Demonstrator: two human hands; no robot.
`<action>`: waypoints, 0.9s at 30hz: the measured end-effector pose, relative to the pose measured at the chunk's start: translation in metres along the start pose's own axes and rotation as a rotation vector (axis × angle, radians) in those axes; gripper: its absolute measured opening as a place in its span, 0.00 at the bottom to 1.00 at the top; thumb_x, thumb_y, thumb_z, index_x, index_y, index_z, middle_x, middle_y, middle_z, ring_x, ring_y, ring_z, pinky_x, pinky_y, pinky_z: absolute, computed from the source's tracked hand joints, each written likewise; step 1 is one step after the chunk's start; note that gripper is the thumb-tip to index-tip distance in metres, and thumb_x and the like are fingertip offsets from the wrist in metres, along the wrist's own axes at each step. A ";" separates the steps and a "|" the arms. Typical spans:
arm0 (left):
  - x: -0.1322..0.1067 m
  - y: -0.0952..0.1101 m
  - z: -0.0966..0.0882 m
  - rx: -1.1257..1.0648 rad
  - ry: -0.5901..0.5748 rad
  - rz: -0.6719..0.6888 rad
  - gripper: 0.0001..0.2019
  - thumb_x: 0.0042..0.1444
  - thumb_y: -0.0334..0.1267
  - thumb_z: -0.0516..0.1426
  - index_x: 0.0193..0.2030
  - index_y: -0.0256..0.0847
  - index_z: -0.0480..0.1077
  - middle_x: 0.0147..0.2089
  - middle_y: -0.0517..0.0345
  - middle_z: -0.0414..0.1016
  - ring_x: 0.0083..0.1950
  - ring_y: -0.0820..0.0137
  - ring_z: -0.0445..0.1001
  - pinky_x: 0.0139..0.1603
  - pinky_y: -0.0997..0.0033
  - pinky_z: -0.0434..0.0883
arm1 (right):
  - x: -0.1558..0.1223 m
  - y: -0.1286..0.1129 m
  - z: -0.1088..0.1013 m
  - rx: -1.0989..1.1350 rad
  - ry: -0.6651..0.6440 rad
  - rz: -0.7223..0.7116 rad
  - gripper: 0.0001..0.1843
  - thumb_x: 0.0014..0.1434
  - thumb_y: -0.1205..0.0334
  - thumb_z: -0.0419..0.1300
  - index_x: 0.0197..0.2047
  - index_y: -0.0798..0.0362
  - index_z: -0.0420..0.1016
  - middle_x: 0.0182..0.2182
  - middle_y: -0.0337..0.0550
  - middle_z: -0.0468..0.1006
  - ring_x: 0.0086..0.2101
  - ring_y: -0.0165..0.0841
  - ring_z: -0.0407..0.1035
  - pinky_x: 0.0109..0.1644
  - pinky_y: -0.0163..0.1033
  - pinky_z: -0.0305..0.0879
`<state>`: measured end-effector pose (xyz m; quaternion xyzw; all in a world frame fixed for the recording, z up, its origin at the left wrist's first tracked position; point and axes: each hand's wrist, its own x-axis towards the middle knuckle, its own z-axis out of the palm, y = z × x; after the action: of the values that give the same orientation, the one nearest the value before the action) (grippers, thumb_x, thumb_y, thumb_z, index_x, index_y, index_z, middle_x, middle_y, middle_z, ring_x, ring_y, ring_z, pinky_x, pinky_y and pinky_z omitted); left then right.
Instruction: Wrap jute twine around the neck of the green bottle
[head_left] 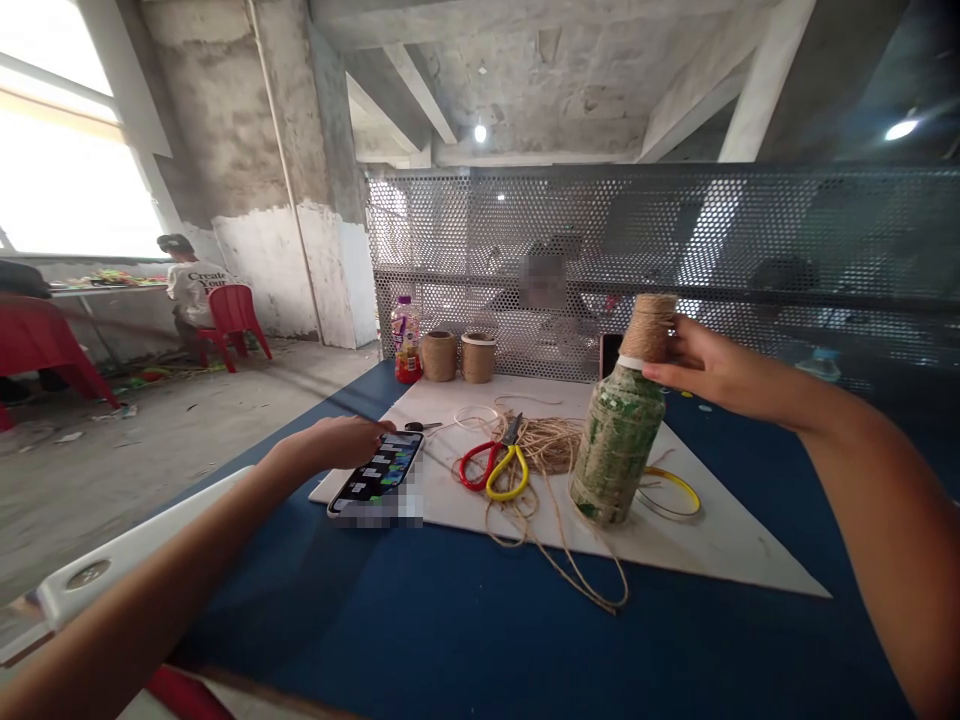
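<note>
My right hand grips a glass bottle at its neck, thumb in front and fingers behind. Twine wraps the neck, with a white band below it; the green body is patchily covered in tan material. It stands nearly upright on a white board. My left hand rests over a smartphone, one finger stretched to the upper part of its lit screen; the other fingers are partly hidden. Between the hands lie red-and-yellow-handled scissors on a loose heap of twine.
Two twine spools and a drink bottle stand at the back, before a perforated metal screen. A yellow tape roll lies right of the glass bottle. Twine loops trail onto the blue table. A person sits far left.
</note>
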<state>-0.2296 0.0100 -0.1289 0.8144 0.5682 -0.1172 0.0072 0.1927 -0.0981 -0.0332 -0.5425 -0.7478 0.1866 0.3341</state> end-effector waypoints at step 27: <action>-0.001 -0.005 0.001 -0.075 0.040 0.034 0.25 0.46 0.49 0.49 0.50 0.50 0.73 0.43 0.40 0.77 0.39 0.48 0.74 0.32 0.54 0.67 | 0.002 0.003 0.002 0.033 0.011 0.004 0.29 0.59 0.49 0.60 0.60 0.39 0.57 0.58 0.40 0.69 0.58 0.42 0.64 0.62 0.49 0.65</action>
<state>-0.2349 0.0104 -0.1286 0.8254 0.5583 -0.0791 0.0284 0.1926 -0.0948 -0.0354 -0.5393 -0.7418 0.1968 0.3467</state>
